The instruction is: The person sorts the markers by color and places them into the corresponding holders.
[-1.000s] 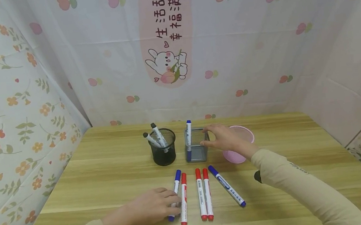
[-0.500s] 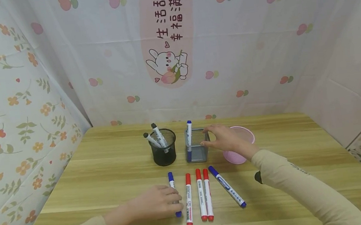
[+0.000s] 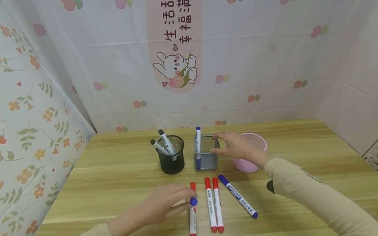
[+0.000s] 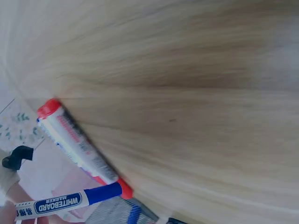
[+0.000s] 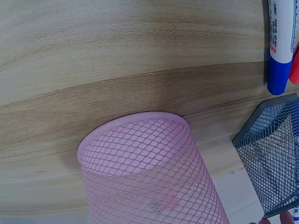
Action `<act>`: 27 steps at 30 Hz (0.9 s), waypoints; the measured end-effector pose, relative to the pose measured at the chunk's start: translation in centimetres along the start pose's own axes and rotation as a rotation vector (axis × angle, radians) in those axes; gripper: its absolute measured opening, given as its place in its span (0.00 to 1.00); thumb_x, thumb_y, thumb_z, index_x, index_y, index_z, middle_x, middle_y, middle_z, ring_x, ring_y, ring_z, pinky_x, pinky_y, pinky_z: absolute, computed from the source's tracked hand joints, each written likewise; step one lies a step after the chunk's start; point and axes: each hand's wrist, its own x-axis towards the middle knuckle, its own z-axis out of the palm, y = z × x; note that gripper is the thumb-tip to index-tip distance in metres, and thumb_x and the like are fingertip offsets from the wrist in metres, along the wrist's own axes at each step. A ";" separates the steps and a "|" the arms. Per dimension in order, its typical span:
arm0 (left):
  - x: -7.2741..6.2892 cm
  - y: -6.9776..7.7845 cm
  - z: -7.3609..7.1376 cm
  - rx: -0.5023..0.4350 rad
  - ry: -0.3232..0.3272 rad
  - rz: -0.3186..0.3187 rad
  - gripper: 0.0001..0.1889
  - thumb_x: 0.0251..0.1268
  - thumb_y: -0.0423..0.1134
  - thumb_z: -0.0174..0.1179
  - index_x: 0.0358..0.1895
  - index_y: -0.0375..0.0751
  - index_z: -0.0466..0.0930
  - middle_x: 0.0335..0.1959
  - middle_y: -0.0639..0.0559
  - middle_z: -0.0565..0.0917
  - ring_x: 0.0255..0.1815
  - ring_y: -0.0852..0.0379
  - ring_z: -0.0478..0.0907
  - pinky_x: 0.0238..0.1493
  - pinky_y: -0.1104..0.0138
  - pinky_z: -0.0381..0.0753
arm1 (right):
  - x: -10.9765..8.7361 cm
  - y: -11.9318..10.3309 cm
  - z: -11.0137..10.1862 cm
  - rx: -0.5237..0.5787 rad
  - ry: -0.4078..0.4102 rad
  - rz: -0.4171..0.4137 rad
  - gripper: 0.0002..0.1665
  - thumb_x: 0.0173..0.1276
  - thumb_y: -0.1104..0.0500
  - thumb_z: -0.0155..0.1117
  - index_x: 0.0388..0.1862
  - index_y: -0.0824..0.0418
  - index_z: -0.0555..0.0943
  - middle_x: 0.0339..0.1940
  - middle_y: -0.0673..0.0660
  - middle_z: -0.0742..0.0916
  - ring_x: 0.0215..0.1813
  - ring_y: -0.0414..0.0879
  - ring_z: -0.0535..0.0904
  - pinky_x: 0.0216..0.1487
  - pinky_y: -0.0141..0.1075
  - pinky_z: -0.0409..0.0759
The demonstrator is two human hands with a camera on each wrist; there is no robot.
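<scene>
My left hand (image 3: pixel 160 205) pinches a blue whiteboard marker (image 4: pixel 58 203) above the table, one blue end pointing up at the head camera. Beneath it lies a red marker (image 3: pixel 193 224), partly covered by the fingers. My right hand (image 3: pixel 235 146) grips the right side of a grey square mesh pen holder (image 3: pixel 206 163), thumb in front and fingers at the rim. Inside that holder one blue marker (image 3: pixel 198 142) stands upright. Two more red markers (image 3: pixel 211 209) lie side by side, with another blue marker (image 3: pixel 239 198) slanting to their right.
A round black mesh pen holder (image 3: pixel 172 165) with two black-capped markers (image 3: pixel 165 141) stands left of the grey one. Behind my right wrist is a pink mesh holder (image 5: pixel 154 186). A patterned cloth (image 3: pixel 255 56) hangs along the table's back edge.
My left hand has picked the blue marker up off the table and tipped it on end. The red marker beside it has shifted slightly. My right hand stays at the grey holder.
</scene>
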 end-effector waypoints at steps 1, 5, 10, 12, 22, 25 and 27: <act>0.2 0.0 -0.1 -0.049 0.026 -0.020 0.11 0.59 0.38 0.57 0.46 0.44 0.74 0.40 0.59 0.79 0.41 0.66 0.74 0.45 0.77 0.70 | 0.0 0.0 0.0 -0.001 0.000 -0.001 0.32 0.56 0.43 0.61 0.53 0.63 0.73 0.54 0.61 0.75 0.57 0.56 0.67 0.55 0.48 0.65; 1.0 0.2 -0.6 -0.181 0.120 -0.100 0.11 0.60 0.37 0.56 0.46 0.40 0.75 0.39 0.56 0.80 0.41 0.65 0.75 0.42 0.74 0.73 | 0.0 0.0 0.0 -0.002 0.005 -0.005 0.32 0.56 0.43 0.61 0.53 0.63 0.73 0.54 0.61 0.75 0.57 0.56 0.67 0.55 0.48 0.64; 2.4 0.5 -1.5 -0.300 0.209 -0.124 0.13 0.55 0.31 0.60 0.45 0.35 0.75 0.37 0.50 0.80 0.39 0.62 0.76 0.39 0.71 0.76 | 0.0 -0.1 0.0 0.002 0.010 -0.006 0.32 0.57 0.43 0.61 0.53 0.63 0.73 0.54 0.61 0.75 0.57 0.55 0.68 0.55 0.48 0.65; 2.9 0.6 -1.9 -0.334 0.236 -0.120 0.13 0.54 0.29 0.60 0.45 0.34 0.75 0.36 0.48 0.80 0.38 0.60 0.77 0.38 0.69 0.76 | 0.0 0.0 0.0 0.006 0.011 -0.010 0.32 0.57 0.43 0.61 0.53 0.63 0.73 0.54 0.61 0.76 0.57 0.55 0.68 0.55 0.48 0.65; 4.8 0.6 -3.5 -0.402 0.262 -0.191 0.14 0.55 0.31 0.60 0.45 0.32 0.75 0.36 0.49 0.81 0.36 0.60 0.77 0.36 0.69 0.77 | -0.1 0.1 -0.1 0.015 0.018 -0.034 0.32 0.56 0.43 0.61 0.53 0.64 0.73 0.52 0.61 0.76 0.56 0.55 0.69 0.54 0.48 0.66; 5.2 0.5 -3.8 -0.400 0.267 -0.180 0.14 0.54 0.30 0.60 0.45 0.32 0.75 0.36 0.49 0.80 0.36 0.60 0.77 0.35 0.69 0.77 | -0.1 0.0 -0.1 0.016 0.017 -0.031 0.32 0.56 0.44 0.61 0.53 0.64 0.73 0.53 0.61 0.76 0.56 0.55 0.69 0.54 0.48 0.66; 5.4 0.3 -3.9 -0.389 0.274 -0.183 0.14 0.54 0.30 0.60 0.45 0.32 0.75 0.36 0.49 0.80 0.36 0.60 0.77 0.36 0.69 0.77 | -0.1 0.0 -0.1 0.018 0.013 -0.024 0.32 0.56 0.44 0.61 0.53 0.64 0.73 0.53 0.61 0.76 0.56 0.55 0.69 0.54 0.48 0.66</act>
